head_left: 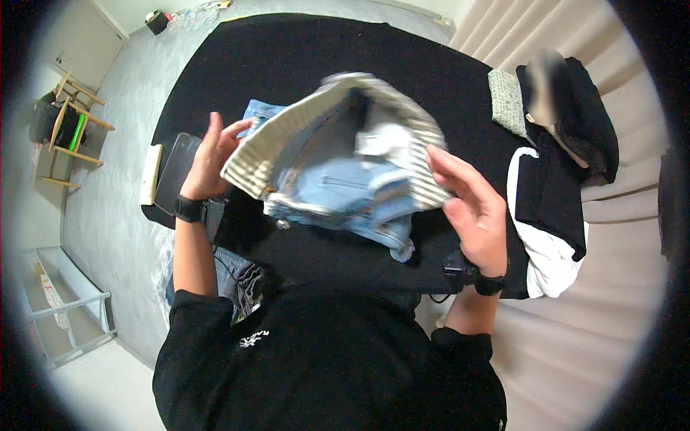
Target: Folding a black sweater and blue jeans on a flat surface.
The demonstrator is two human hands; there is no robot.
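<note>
A pair of light blue denim bottoms is in front of me above the black-covered table, its waist spread wide. The striped inner waistband faces up, blurred by motion, and a white pocket lining shows inside. A button sits at the near edge. Beside its left end is my left hand, open, thumb raised and fingertips at the denim's edge. My right hand is at the right end of the waistband, fingers stretched out and thumb apart, against or just beside the striped cloth. The legs of the garment are mostly hidden.
On the table, a dark tablet-like panel lies at the left edge. A knitted pale-green item, black clothing and a white cloth lie to the right, by a beige curtain. A wooden chair stands far left.
</note>
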